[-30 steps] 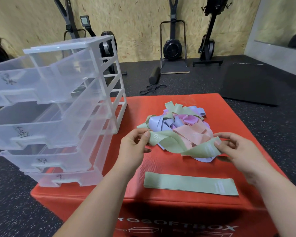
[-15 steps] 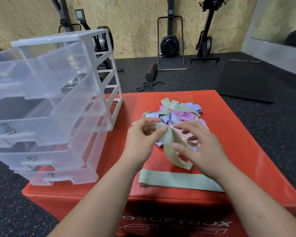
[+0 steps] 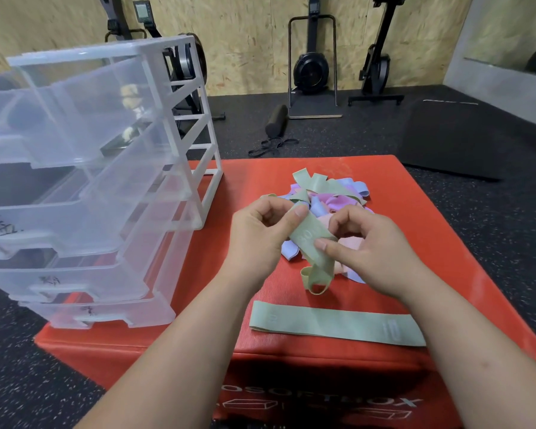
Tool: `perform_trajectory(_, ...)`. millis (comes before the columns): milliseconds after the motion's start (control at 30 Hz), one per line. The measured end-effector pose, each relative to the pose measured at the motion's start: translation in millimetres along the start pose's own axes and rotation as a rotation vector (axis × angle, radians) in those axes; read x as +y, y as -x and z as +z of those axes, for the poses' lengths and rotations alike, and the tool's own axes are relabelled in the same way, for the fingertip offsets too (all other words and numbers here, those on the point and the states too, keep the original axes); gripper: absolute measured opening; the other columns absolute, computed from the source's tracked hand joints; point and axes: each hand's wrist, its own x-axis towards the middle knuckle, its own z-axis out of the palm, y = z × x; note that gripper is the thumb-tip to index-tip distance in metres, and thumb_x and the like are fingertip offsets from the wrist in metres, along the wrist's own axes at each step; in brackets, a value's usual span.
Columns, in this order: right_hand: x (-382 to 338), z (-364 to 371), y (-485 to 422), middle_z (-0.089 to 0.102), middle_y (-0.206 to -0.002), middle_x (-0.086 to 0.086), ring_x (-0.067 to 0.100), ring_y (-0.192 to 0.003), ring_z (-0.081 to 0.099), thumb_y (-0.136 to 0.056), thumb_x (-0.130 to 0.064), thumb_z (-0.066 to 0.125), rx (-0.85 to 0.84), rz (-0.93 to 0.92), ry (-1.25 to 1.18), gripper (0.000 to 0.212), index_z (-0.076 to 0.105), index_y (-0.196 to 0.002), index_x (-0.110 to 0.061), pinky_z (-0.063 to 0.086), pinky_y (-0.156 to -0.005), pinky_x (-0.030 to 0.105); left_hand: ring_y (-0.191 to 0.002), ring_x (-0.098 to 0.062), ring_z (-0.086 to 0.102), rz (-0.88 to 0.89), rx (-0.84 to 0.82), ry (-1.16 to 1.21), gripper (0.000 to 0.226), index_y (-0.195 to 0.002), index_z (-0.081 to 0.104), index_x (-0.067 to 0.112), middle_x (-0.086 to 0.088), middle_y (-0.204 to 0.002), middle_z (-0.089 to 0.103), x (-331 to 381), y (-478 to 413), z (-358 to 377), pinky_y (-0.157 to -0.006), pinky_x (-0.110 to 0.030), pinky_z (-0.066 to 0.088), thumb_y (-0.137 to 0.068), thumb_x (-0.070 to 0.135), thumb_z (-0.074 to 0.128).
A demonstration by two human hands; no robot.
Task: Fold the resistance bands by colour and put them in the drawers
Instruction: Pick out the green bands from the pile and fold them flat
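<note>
My left hand (image 3: 257,233) and my right hand (image 3: 369,252) pinch one green resistance band (image 3: 314,255) between them, above the red box (image 3: 430,243). Its upper end sits under my left thumb; its lower loop hangs down and touches the box top. Behind the hands lies a tangled pile of bands (image 3: 331,196) in green, blue, purple and pink. A second green band (image 3: 334,323) lies flat and straight near the box's front edge. A clear plastic drawer unit (image 3: 84,187) stands at the left with its drawers pulled out.
The drawer unit takes up the left part of the red box. Dark rubber gym flooring surrounds the box. Exercise machines (image 3: 311,66), a black foam roller (image 3: 276,119) and a black mat (image 3: 455,140) stand further back by the wooden wall.
The green band, held stretched wide a second ago, is now gathered short between my hands. My right hand came left towards my left hand, and the band's slack hangs as a loop.
</note>
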Motion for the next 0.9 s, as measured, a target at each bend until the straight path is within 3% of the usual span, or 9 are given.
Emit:
perform_trajectory(100,8,-12,0,0.073,-0.083,-0.009,0.005,-0.084,0.065,-0.087,-0.026,0.085,-0.097,0.048,0.074,0.022,0.066,-0.097,-0.031,0.046,-0.072,0.019,-0.078,-0.011,0.069,0.0,0.114,0.075,0.015,-0.095,0.076,0.004,-0.003,-0.084,0.077,5,-7,-7,-0.074,-0.026,0.057,-0.095,0.019,0.08)
perform_trajectory(167,16,-19,2,0.072,-0.085,-0.013,0.004,-0.086,0.065,-0.085,-0.032,0.086,-0.135,0.071,0.195,0.022,0.068,-0.098,-0.035,0.043,-0.074,0.022,-0.084,-0.019,0.069,-0.006,0.185,0.119,0.017,-0.097,0.077,0.009,-0.012,-0.092,0.077,5,-14,-16,-0.077,-0.035,0.058,-0.096,0.026,0.08)
perform_trajectory(333,25,-37,7,0.068,-0.092,-0.024,0.004,-0.094,0.062,-0.085,-0.037,0.085,-0.137,0.109,0.316,0.012,0.074,-0.088,-0.039,0.05,-0.078,0.031,-0.076,-0.012,0.068,-0.015,0.288,0.171,0.011,-0.091,0.076,0.014,-0.003,-0.086,0.076,5,-18,-32,-0.068,-0.023,0.055,-0.097,0.023,0.078)
perform_trajectory(467,31,-44,12,0.068,-0.088,-0.018,0.005,-0.098,0.056,-0.085,-0.042,0.081,-0.166,0.099,0.407,0.008,0.073,-0.084,-0.04,0.045,-0.081,0.032,-0.087,-0.021,0.072,-0.047,0.285,0.163,0.014,-0.09,0.079,0.019,-0.008,-0.093,0.077,1,-15,-35,-0.085,-0.043,0.062,-0.094,0.032,0.081)
perform_trajectory(567,36,-43,15,0.062,-0.097,-0.017,0.007,-0.102,0.051,-0.082,-0.053,0.078,-0.143,0.079,0.468,0.017,0.07,-0.078,-0.039,0.038,-0.085,0.027,-0.089,-0.022,0.074,-0.085,0.334,0.194,0.016,-0.094,0.076,0.015,-0.007,-0.094,0.078,2,-13,-36,-0.085,-0.046,0.063,-0.097,0.031,0.078)
perform_trajectory(633,36,-43,16,0.062,-0.109,-0.018,0.01,-0.111,0.055,-0.082,-0.048,0.083,-0.128,0.107,0.388,0.019,0.071,-0.077,-0.033,0.042,-0.093,0.03,-0.087,-0.021,0.075,-0.104,0.35,0.201,0.018,-0.094,0.074,0.012,-0.006,-0.092,0.079,1,-13,-39,-0.082,-0.044,0.066,-0.098,0.029,0.077)
perform_trajectory(733,30,-45,20,0.074,-0.113,-0.005,0.018,-0.108,0.071,-0.084,-0.022,0.088,-0.179,0.24,-0.034,0.019,0.071,-0.091,-0.02,0.053,-0.093,0.052,-0.084,-0.02,0.075,-0.138,0.377,0.207,0.019,-0.092,0.073,0.012,-0.007,-0.09,0.078,-4,-12,-39,-0.075,-0.039,0.065,-0.099,0.029,0.076)
perform_trajectory(800,26,-48,24,0.076,-0.115,0.01,0.025,-0.107,0.073,-0.082,-0.01,0.088,-0.246,0.285,-0.265,0.032,0.067,-0.107,-0.015,0.055,-0.09,0.05,-0.083,-0.02,0.074,-0.182,0.404,0.213,0.021,-0.093,0.073,0.01,-0.009,-0.092,0.078,-9,-12,-40,-0.071,-0.034,0.063,-0.099,0.03,0.076)
perform_trajectory(900,24,-50,29,0.073,-0.118,0.016,0.023,-0.107,0.07,-0.08,-0.005,0.088,-0.292,0.304,-0.366,0.043,0.064,-0.115,-0.014,0.055,-0.089,0.038,-0.079,-0.019,0.073,-0.232,0.428,0.219,0.025,-0.097,0.073,0.005,-0.011,-0.091,0.077,-16,-14,-44,-0.067,-0.029,0.061,-0.098,0.029,0.077)
